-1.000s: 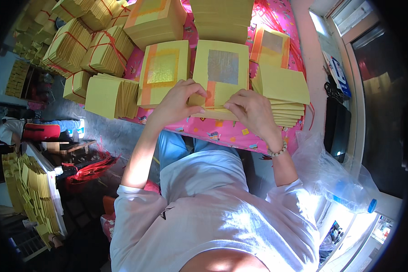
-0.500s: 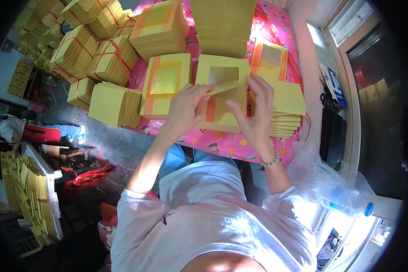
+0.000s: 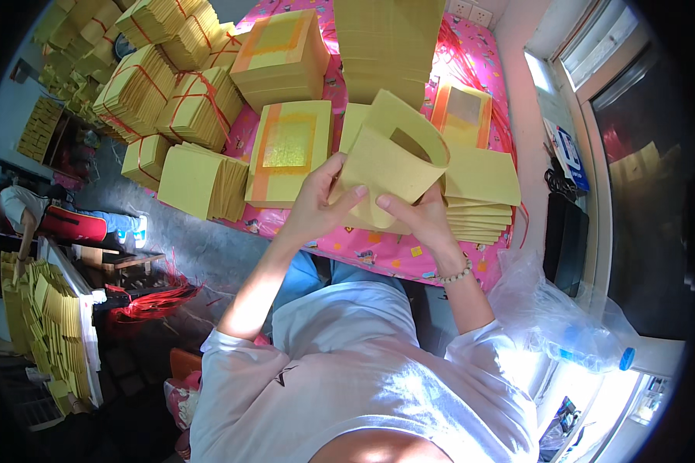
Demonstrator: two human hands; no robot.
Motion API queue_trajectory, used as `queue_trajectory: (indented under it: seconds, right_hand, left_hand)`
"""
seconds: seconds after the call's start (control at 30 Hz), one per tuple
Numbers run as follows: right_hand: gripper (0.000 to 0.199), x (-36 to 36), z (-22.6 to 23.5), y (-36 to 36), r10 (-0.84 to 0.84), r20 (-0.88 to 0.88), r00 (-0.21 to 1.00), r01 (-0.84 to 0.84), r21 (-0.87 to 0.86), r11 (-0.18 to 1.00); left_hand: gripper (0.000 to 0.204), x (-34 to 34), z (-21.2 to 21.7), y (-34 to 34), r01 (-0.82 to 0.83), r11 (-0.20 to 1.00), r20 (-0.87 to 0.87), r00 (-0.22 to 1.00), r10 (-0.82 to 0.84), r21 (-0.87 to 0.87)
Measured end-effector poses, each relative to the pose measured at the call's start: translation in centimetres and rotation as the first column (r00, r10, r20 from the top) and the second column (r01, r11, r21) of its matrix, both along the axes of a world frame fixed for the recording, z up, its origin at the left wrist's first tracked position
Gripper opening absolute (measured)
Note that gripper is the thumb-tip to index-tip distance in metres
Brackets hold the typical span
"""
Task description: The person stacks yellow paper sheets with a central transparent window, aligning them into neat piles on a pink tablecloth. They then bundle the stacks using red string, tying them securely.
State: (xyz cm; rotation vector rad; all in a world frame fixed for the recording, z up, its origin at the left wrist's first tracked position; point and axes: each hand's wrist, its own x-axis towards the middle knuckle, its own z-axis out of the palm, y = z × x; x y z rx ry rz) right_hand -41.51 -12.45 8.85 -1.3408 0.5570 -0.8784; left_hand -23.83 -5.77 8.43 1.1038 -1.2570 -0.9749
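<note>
A batch of yellow paper sheets (image 3: 398, 166) is lifted above the pink-covered table, its far edge curling over toward the right. My left hand (image 3: 322, 199) grips its left edge, thumb on the front face. My right hand (image 3: 428, 222), below a beaded bracelet, pinches the lower right part. The lifted sheets mostly hide a yellow paper stack (image 3: 354, 119). To the left stands a stack with a gold foil square (image 3: 286, 147) and orange bands. On the right are a stack with a silvery square (image 3: 463, 108) and a fanned pile of yellow paper (image 3: 483, 177).
A tall paper stack (image 3: 386, 50) rises at the back. Bundles tied with red strips (image 3: 135, 85) crowd the left. Loose red strips (image 3: 457, 65) trail along the right. A clear plastic bag (image 3: 540, 305) lies near the window ledge. Far left, another person (image 3: 31, 212) bends over yellow paper.
The yellow sheets, edge-on over the middle stack before, are now raised, turned face-up and curled. Both my hands have moved down and nearer me; the right has closed on the paper.
</note>
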Motion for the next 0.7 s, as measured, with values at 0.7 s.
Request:
queue_trajectory:
  seconds: [0.7]
  right_hand:
    - [0.048,-0.3,0.0,-2.5,-0.115,-0.095,0.989,0.113,-0.026,0.993]
  left_hand:
    - [0.046,-1.2,0.3,-3.0,0.050,0.999,-0.198,0.979,-0.048,0.002]
